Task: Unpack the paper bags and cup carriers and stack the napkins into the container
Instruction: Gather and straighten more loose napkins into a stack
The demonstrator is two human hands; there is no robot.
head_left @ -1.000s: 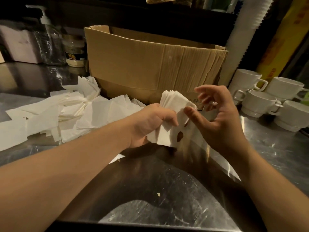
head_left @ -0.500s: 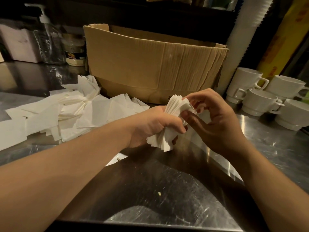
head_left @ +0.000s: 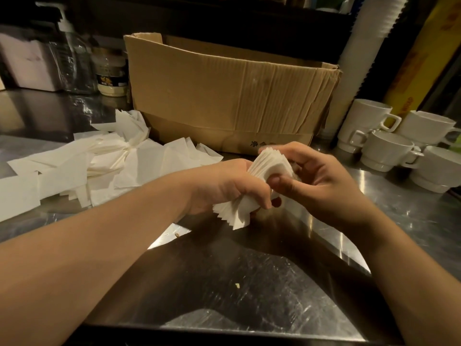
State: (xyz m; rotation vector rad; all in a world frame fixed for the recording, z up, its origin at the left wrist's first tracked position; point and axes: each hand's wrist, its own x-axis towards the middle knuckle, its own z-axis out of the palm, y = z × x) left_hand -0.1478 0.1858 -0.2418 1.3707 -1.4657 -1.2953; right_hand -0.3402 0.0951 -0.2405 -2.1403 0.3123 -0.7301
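White paper napkins form a fanned wad (head_left: 268,171) held above the steel bench (head_left: 249,283), between both hands. Left hand (head_left: 224,186) grips the wad's lower half, fingers curled round it, thumb across the front. Right hand (head_left: 319,181) pinches the upper edges, thumb in front, fingers (head_left: 296,152) curled over the top.

Loose napkins (head_left: 99,168) lie spread on the bench, well to the left of the left fingers. Cardboard box (head_left: 224,96) stands just beyond both hands. White cups (head_left: 389,148) sit to the right of the right fingers. No container for the napkins can be identified with certainty.

Assessment: the material is light, soft and thin. It will crumple under a hard squeeze and slide sheet over sheet if held loosely. The lower corners splay out unevenly, so the wad is not squared. Best hold is across the flat faces near the middle, thumb one side and fingers the other, with the edges tapped level on the bench. Risks: sheets slipping out of the fan, or creasing at the pinch point.
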